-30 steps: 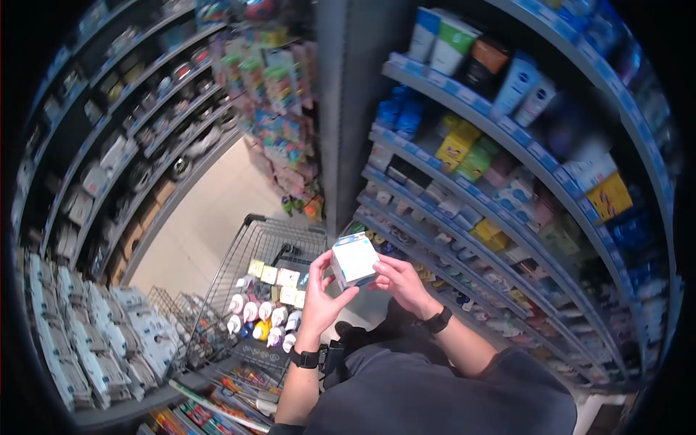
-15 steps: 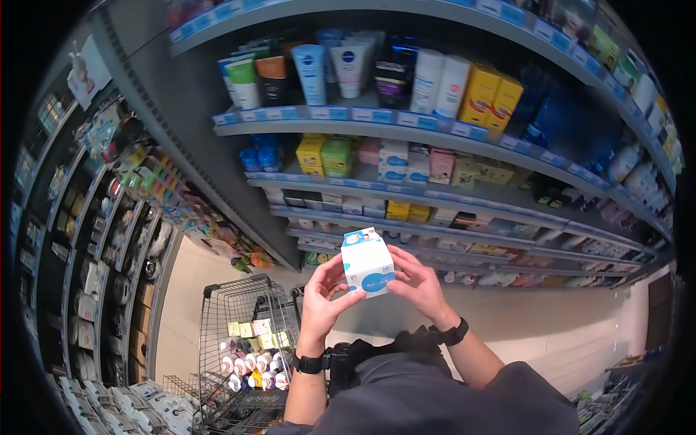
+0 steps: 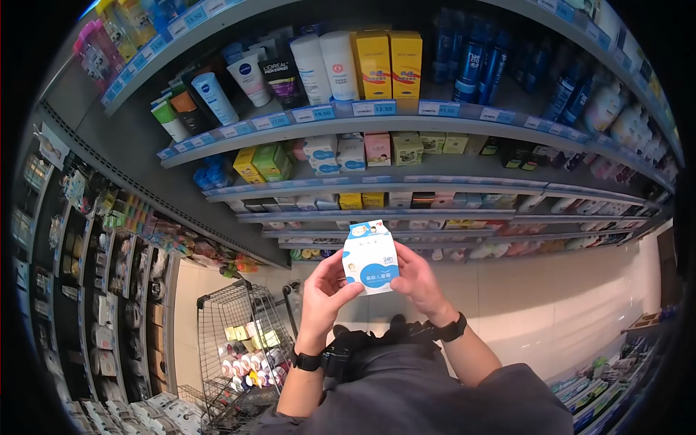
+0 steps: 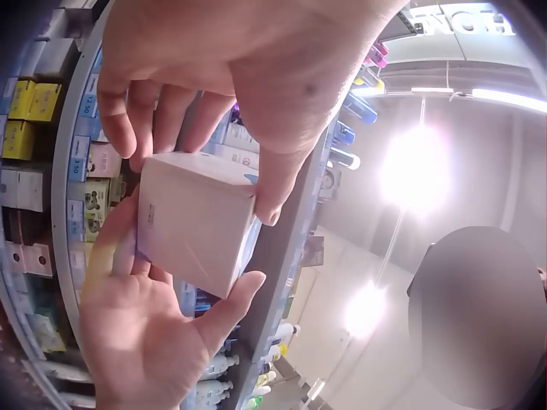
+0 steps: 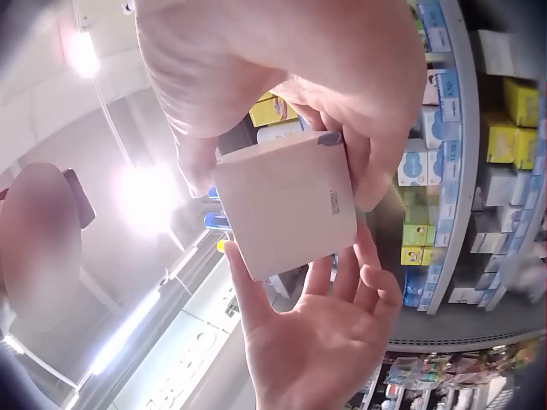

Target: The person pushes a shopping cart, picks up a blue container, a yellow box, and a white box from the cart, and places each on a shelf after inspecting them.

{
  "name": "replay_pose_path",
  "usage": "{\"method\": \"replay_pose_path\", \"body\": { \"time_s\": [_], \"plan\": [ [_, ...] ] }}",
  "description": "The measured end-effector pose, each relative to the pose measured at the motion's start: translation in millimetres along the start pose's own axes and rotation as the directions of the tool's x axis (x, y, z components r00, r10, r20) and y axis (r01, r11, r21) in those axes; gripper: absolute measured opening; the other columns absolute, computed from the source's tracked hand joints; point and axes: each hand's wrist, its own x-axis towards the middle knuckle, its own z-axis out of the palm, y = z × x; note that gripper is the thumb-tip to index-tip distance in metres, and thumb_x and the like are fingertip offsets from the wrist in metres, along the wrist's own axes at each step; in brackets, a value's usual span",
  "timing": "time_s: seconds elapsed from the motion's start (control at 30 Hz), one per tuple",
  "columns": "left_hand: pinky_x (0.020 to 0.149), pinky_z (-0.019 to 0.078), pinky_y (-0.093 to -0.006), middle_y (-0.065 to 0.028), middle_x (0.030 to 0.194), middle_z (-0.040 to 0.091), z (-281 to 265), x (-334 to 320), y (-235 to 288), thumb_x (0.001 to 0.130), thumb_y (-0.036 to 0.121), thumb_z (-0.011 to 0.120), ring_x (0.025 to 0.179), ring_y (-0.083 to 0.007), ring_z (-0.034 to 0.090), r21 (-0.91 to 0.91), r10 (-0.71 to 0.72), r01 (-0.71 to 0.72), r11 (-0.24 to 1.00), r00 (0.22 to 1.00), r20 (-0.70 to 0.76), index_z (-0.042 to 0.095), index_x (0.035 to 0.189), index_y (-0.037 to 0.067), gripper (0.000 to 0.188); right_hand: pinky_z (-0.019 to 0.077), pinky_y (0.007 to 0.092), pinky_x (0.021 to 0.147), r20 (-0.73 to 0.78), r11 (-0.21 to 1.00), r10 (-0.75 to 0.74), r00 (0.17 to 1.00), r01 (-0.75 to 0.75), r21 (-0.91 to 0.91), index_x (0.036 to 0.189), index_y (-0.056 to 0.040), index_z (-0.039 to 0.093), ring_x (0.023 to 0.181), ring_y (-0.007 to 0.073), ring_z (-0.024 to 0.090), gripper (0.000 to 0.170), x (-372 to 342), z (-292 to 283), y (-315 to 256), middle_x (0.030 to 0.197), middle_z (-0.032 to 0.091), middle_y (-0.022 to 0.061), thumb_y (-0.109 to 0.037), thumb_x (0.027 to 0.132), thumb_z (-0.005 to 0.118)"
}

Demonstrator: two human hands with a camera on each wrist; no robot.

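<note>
A small white-and-blue carton [image 3: 371,267] with a slanted top flap is held in front of the body, its blue oval label facing up toward the head. My left hand [image 3: 323,296] grips its left side, thumb on the lower front edge. From the other side my right hand [image 3: 423,288] grips it, thumb near the lower right corner. The left wrist view shows the carton's plain white base [image 4: 192,226] between both hands. In the right wrist view, fingers [image 5: 366,171] of the right hand wrap one side of the carton.
Ahead, a curved shelf [image 3: 406,119] carries tubes, yellow boxes [image 3: 377,65] and blue bottles [image 3: 475,65]. One tier below stand similar blue-and-white cartons [image 3: 321,154]. A wire shopping cart [image 3: 221,315] with bottles and small boxes stands at the left. Stocked racks line the far left.
The view has swung right, from the aisle corner to face the cosmetics shelf. Both hands keep hold of the carton, which has tilted so its printed front now faces the head camera.
</note>
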Motion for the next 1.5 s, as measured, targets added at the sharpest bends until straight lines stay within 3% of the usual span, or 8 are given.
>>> {"method": "replay_pose_path", "body": {
  "time_s": [0.23, 0.57, 0.87, 1.07, 1.2, 1.3, 1.43, 1.5],
  "plan": [
    [0.090, 0.0521, -0.0312, -0.0126, 0.126, 0.061, -3, 23, -1, 0.080, 0.000, 0.075, 0.112, -0.0189, 0.060, -0.020, -0.012, 0.013, 1.000, 0.998, 0.061, 0.048, 0.138, -0.003, 0.064, 0.0381, 0.0352, 0.108, -0.019, 0.998, 0.047, 0.999, -0.046, 0.048, 0.144, 0.0034, 0.036, 0.128, 0.0201, 0.049, 0.085, 13, -9, 0, 0.139, 0.050, 0.0100, -0.020, 0.076, 0.081],
    [0.093, 0.0513, -0.0309, -0.0143, 0.130, 0.059, -75, 80, 12, 0.081, 0.001, 0.075, 0.116, -0.0203, 0.060, -0.069, -0.079, 0.095, 0.993, 0.976, 0.203, 0.046, 0.139, -0.003, 0.065, 0.0404, 0.0354, 0.106, -0.205, 1.000, 0.026, 0.978, -0.026, 0.002, 0.143, 0.0026, 0.037, 0.126, 0.0215, 0.050, 0.083, 70, 30, 30, 0.135, 0.052, 0.0116, -0.022, 0.076, 0.078],
    [0.096, 0.0461, -0.0312, -0.0104, 0.139, 0.054, -139, 115, 33, 0.075, -0.001, 0.080, 0.126, -0.0201, 0.054, -0.053, -0.052, 0.080, 0.995, 0.916, 0.398, 0.046, 0.142, 0.001, 0.075, 0.0348, 0.0394, 0.111, -0.161, 0.993, -0.078, 0.984, 0.062, -0.102, 0.146, -0.0024, 0.032, 0.132, 0.0240, 0.044, 0.092, 110, 60, 55, 0.140, 0.046, 0.0113, -0.015, 0.070, 0.082],
    [0.097, 0.0459, -0.0314, -0.0110, 0.139, 0.054, -141, 122, 36, 0.076, -0.001, 0.079, 0.126, -0.0206, 0.053, -0.040, -0.051, 0.073, 0.997, 0.915, 0.401, 0.047, 0.141, 0.001, 0.073, 0.0337, 0.0406, 0.112, -0.146, 0.995, -0.073, 0.987, 0.061, -0.084, 0.146, -0.0024, 0.031, 0.135, 0.0241, 0.041, 0.093, 117, 53, 56, 0.142, 0.044, 0.0108, -0.013, 0.069, 0.083],
    [0.096, 0.0468, -0.0307, -0.0111, 0.137, 0.055, -127, 121, 26, 0.082, 0.002, 0.076, 0.123, -0.0188, 0.055, -0.010, -0.059, 0.067, 0.998, 0.935, 0.350, 0.048, 0.140, -0.001, 0.064, 0.0382, 0.0366, 0.109, -0.178, 0.993, -0.107, 0.978, 0.094, -0.077, 0.146, 0.0007, 0.032, 0.130, 0.0212, 0.046, 0.084, 115, 45, 57, 0.140, 0.048, 0.0111, -0.009, 0.077, 0.079],
    [0.096, 0.0470, -0.0282, -0.0105, 0.131, 0.057, -120, 123, 10, 0.092, 0.007, 0.069, 0.116, -0.0143, 0.057, 0.088, -0.087, 0.072, 0.994, 0.981, 0.176, 0.052, 0.134, -0.004, 0.047, 0.0419, 0.0328, 0.106, -0.237, 0.992, -0.093, 0.967, 0.070, -0.104, 0.145, 0.0027, 0.035, 0.126, 0.0181, 0.051, 0.069, 111, 36, 46, 0.138, 0.051, 0.0117, -0.007, 0.087, 0.071],
    [0.099, 0.0467, -0.0293, -0.0101, 0.130, 0.058, -110, 127, 6, 0.088, 0.006, 0.072, 0.116, -0.0145, 0.058, 0.086, -0.179, 0.166, 0.982, 0.969, 0.168, 0.050, 0.135, -0.004, 0.052, 0.0439, 0.0311, 0.103, -0.277, 0.988, -0.019, 0.961, -0.024, -0.151, 0.144, 0.0044, 0.038, 0.122, 0.0156, 0.053, 0.054, 104, 25, 33, 0.137, 0.054, 0.0120, -0.005, 0.095, 0.061],
    [0.100, 0.0467, -0.0310, -0.0102, 0.130, 0.058, -96, 123, 8, 0.084, 0.006, 0.076, 0.116, -0.0156, 0.058, 0.054, -0.087, 0.075, 0.996, 0.953, 0.291, 0.046, 0.137, -0.003, 0.061, 0.0430, 0.0317, 0.104, -0.275, 0.981, -0.060, 0.960, 0.006, -0.194, 0.144, 0.0045, 0.037, 0.123, 0.0157, 0.052, 0.055, 104, 26, 30, 0.137, 0.054, 0.0116, -0.005, 0.096, 0.061]
  ]
}}
